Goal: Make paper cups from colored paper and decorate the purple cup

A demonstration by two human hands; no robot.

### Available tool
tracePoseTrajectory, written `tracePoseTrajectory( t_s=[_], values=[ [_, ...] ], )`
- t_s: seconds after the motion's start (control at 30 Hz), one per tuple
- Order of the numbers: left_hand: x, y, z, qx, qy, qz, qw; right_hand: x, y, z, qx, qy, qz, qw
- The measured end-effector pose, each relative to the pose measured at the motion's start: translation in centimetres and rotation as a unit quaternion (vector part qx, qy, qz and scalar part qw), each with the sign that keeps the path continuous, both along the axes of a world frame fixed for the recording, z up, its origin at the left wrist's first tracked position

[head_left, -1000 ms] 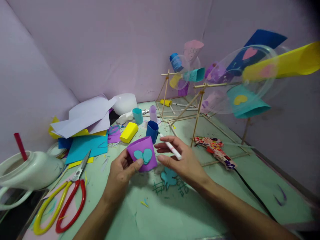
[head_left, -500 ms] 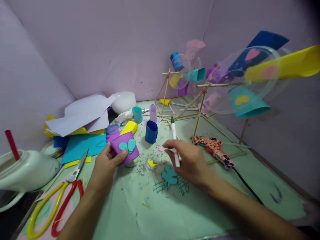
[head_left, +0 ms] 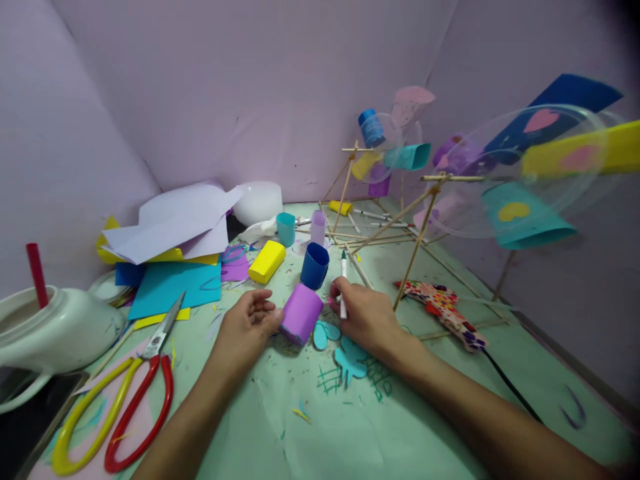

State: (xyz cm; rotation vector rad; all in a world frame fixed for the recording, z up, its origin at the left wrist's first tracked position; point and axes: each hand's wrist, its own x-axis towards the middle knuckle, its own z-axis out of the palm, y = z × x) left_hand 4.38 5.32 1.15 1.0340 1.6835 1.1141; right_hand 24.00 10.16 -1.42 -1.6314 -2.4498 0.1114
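My left hand (head_left: 253, 321) is beside a purple paper tube (head_left: 303, 312), its fingers loosely curled and apart and the thumb tip at the tube's left edge. The tube lies on its side on the green tabletop sheet. In my right hand (head_left: 367, 313) is a white marker (head_left: 344, 273) with its green tip upward. A small pink paper piece (head_left: 331, 300) shows at that hand's fingertips; whether they touch it I cannot tell. Turquoise oval cutouts (head_left: 325, 333) lie right of the tube, near a turquoise flower-like cutout (head_left: 351, 360). A blue paper tube (head_left: 315, 265) stands just behind.
Scissors (head_left: 160, 340) and a white teapot (head_left: 65, 327) stand at left, near stacked paper (head_left: 175, 217). A yellow paper tube (head_left: 267, 262) lies behind my left hand. Stick frames (head_left: 420, 237) carry plastic discs with paper tubes at right, beside a patterned glue gun (head_left: 445, 310).
The purple tube has gone from my left hand to the table, and the turquoise ovals now lie beside it. My right hand, still holding the marker, has lowered towards the pink piece.
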Motion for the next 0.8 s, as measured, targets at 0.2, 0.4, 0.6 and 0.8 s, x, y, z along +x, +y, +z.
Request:
tracePoseTrajectory(
  t_s=[0.2, 0.4, 0.6, 0.8],
  values=[
    [1.0, -0.5, -0.5, -0.008, 0.178, -0.097, 0.979, -0.2, 0.2, -0.2, -0.014, 0.027, 0.007, 1.000],
    [1.4, -0.3, -0.5, -0.017, 0.196, -0.085, 0.977, -0.1, 0.5, -0.2, -0.029, 0.084, 0.007, 0.996],
    [0.8, 0.0, -0.4, 0.016, -0.007, 0.009, 1.000, 0.4, 0.4, -0.4, -0.029, 0.175, 0.032, 0.984],
    [1.7, -0.9, 0.1, 0.007, -0.067, -0.012, 0.998, 0.9, -0.9, 0.8, 0.006, 0.362, 0.024, 0.932]
  ],
)
